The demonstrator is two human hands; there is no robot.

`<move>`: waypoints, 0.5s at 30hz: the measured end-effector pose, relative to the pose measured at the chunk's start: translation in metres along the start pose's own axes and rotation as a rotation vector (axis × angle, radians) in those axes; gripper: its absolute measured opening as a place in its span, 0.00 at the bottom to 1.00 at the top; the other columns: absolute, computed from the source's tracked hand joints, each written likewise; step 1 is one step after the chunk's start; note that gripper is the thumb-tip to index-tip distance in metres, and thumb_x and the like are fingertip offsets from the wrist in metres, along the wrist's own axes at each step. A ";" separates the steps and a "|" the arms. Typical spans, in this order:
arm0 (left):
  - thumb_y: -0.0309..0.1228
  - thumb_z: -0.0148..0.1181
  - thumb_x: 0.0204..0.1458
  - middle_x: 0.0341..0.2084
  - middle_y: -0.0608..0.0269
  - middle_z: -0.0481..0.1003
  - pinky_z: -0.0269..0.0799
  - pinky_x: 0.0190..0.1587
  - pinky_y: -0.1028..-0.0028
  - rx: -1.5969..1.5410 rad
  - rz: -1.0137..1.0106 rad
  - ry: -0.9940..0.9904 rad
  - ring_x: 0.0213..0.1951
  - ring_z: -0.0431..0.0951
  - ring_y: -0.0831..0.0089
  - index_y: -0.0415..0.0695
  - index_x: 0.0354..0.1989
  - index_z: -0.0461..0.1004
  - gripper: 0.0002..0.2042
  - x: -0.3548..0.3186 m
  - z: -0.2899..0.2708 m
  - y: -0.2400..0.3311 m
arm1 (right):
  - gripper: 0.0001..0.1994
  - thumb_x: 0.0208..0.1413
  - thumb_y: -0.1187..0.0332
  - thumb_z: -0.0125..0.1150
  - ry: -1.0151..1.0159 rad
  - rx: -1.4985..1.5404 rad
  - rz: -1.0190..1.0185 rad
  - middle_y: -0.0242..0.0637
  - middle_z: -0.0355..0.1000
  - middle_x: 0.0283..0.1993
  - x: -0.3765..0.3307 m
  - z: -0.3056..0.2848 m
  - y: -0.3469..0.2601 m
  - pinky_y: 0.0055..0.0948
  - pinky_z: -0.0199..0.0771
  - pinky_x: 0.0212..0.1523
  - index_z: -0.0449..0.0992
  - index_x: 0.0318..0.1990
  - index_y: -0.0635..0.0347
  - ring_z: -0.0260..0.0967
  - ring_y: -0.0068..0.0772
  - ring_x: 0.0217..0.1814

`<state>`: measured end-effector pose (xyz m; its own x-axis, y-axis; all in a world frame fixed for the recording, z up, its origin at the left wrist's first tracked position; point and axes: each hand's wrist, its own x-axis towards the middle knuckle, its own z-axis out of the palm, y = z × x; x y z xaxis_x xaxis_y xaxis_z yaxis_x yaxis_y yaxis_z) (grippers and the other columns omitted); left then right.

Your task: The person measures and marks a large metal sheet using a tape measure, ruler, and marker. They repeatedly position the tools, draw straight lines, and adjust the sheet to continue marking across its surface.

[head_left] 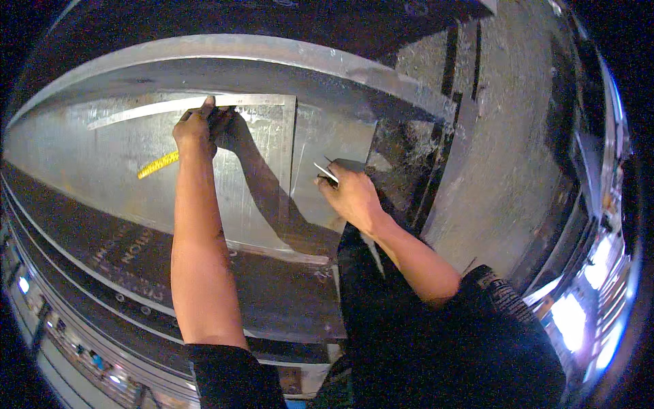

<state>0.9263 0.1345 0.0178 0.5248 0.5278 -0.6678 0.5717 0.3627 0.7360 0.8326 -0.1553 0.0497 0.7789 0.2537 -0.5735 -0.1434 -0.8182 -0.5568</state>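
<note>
A steel carpenter's square (151, 110) lies against the grey metal face of a beam (88, 160). Its long blade runs along the upper edge, and its short leg drops down on the right. My left hand (193, 131) grips the long blade near its middle, with some fingers in shadow. A strip of yellow measuring tape (158, 165) sticks out beside my left wrist; where its other end goes is hidden. To the right of the short leg, my right hand (355, 195) pinches a thin white marking stick (324, 170), its tip apart from the square.
The beam's raised upper flange (225, 48) curves across the far side. A dark lower flange (136, 262) with white handwriting lies nearer. Beyond the beam's right end is a large dull metal surface (497, 150). Bright light comes from the lower right.
</note>
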 end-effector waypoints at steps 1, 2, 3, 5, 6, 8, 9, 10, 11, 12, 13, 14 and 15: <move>0.23 0.65 0.51 0.31 0.48 0.77 0.83 0.33 0.67 0.035 0.017 -0.019 0.30 0.80 0.60 0.30 0.34 0.72 0.09 0.002 0.005 0.003 | 0.15 0.55 0.59 0.59 0.002 0.000 0.009 0.56 0.75 0.32 0.000 0.001 -0.002 0.52 0.76 0.38 0.76 0.40 0.63 0.75 0.60 0.34; 0.22 0.65 0.51 0.30 0.48 0.76 0.84 0.32 0.67 0.067 0.042 -0.037 0.30 0.80 0.60 0.30 0.33 0.72 0.09 0.002 0.007 0.008 | 0.15 0.55 0.59 0.59 -0.027 0.046 0.013 0.56 0.75 0.32 -0.002 0.003 -0.006 0.52 0.76 0.39 0.76 0.39 0.63 0.75 0.61 0.34; 0.22 0.65 0.51 0.30 0.47 0.76 0.85 0.32 0.67 0.094 0.065 -0.054 0.30 0.80 0.60 0.30 0.31 0.71 0.09 0.004 0.009 0.009 | 0.15 0.55 0.59 0.60 -0.003 0.069 0.002 0.55 0.75 0.30 -0.004 0.011 -0.007 0.52 0.75 0.37 0.76 0.38 0.63 0.74 0.60 0.33; 0.22 0.65 0.51 0.29 0.47 0.75 0.87 0.32 0.68 0.040 0.063 -0.082 0.29 0.80 0.60 0.30 0.29 0.70 0.09 0.017 0.010 0.004 | 0.15 0.55 0.58 0.61 0.040 0.104 -0.022 0.53 0.74 0.26 -0.007 0.023 -0.010 0.50 0.74 0.34 0.76 0.37 0.62 0.74 0.59 0.30; 0.22 0.65 0.51 0.29 0.47 0.75 0.87 0.32 0.68 0.084 0.085 -0.081 0.29 0.80 0.60 0.30 0.29 0.70 0.09 0.017 0.011 0.003 | 0.14 0.55 0.58 0.61 0.030 0.100 0.001 0.53 0.74 0.26 -0.006 0.025 -0.012 0.51 0.74 0.34 0.76 0.38 0.62 0.74 0.59 0.30; 0.21 0.65 0.51 0.29 0.47 0.76 0.87 0.32 0.68 0.030 0.079 -0.098 0.29 0.80 0.60 0.29 0.30 0.70 0.09 0.019 0.011 -0.002 | 0.14 0.55 0.58 0.61 0.011 0.087 0.046 0.53 0.74 0.25 -0.005 0.025 -0.018 0.51 0.74 0.34 0.76 0.38 0.61 0.74 0.59 0.30; 0.21 0.65 0.51 0.29 0.47 0.76 0.86 0.32 0.68 -0.067 0.051 -0.115 0.29 0.80 0.60 0.29 0.30 0.70 0.09 0.021 0.010 -0.005 | 0.14 0.55 0.58 0.61 0.023 0.090 0.047 0.52 0.74 0.25 -0.004 0.028 -0.020 0.51 0.74 0.34 0.76 0.39 0.61 0.74 0.59 0.30; 0.21 0.65 0.51 0.30 0.47 0.76 0.86 0.32 0.68 -0.165 0.022 -0.131 0.29 0.80 0.59 0.28 0.31 0.70 0.09 0.022 0.009 -0.008 | 0.15 0.55 0.58 0.61 0.036 0.093 0.046 0.52 0.74 0.25 -0.004 0.031 -0.021 0.51 0.75 0.34 0.76 0.39 0.61 0.74 0.59 0.30; 0.21 0.64 0.51 0.30 0.47 0.76 0.86 0.33 0.68 -0.079 0.044 -0.117 0.29 0.81 0.59 0.27 0.32 0.70 0.09 0.017 0.011 -0.002 | 0.15 0.55 0.58 0.61 0.047 0.096 0.040 0.52 0.74 0.24 -0.003 0.031 -0.024 0.51 0.75 0.34 0.76 0.39 0.61 0.74 0.59 0.30; 0.20 0.64 0.51 0.31 0.46 0.76 0.86 0.33 0.68 0.005 0.060 -0.112 0.30 0.81 0.58 0.26 0.33 0.70 0.10 0.009 0.016 0.003 | 0.14 0.55 0.58 0.61 0.051 0.095 0.049 0.52 0.74 0.24 -0.003 0.032 -0.023 0.51 0.74 0.34 0.76 0.39 0.61 0.74 0.59 0.30; 0.20 0.64 0.51 0.32 0.46 0.76 0.86 0.33 0.67 0.089 0.076 -0.106 0.30 0.81 0.57 0.25 0.34 0.70 0.10 0.003 0.020 0.007 | 0.14 0.55 0.58 0.61 0.054 0.093 0.059 0.52 0.74 0.25 -0.002 0.032 -0.023 0.51 0.74 0.34 0.76 0.40 0.61 0.74 0.59 0.30; 0.20 0.64 0.51 0.33 0.45 0.76 0.86 0.33 0.67 0.104 0.055 -0.140 0.31 0.81 0.57 0.25 0.35 0.70 0.10 0.004 0.019 0.008 | 0.14 0.55 0.58 0.61 0.055 0.095 0.061 0.52 0.74 0.25 -0.001 0.032 -0.024 0.52 0.74 0.33 0.76 0.40 0.60 0.74 0.59 0.30; 0.20 0.63 0.51 0.34 0.44 0.77 0.86 0.33 0.67 0.119 0.033 -0.174 0.32 0.82 0.56 0.24 0.37 0.70 0.11 0.006 0.018 0.009 | 0.14 0.55 0.58 0.61 0.061 0.099 0.059 0.52 0.74 0.25 -0.001 0.033 -0.025 0.51 0.74 0.33 0.75 0.40 0.60 0.74 0.58 0.30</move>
<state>0.9452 0.1271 0.0185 0.6393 0.3937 -0.6606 0.6175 0.2492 0.7461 0.8156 -0.1183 0.0440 0.8026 0.1724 -0.5710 -0.2472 -0.7751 -0.5815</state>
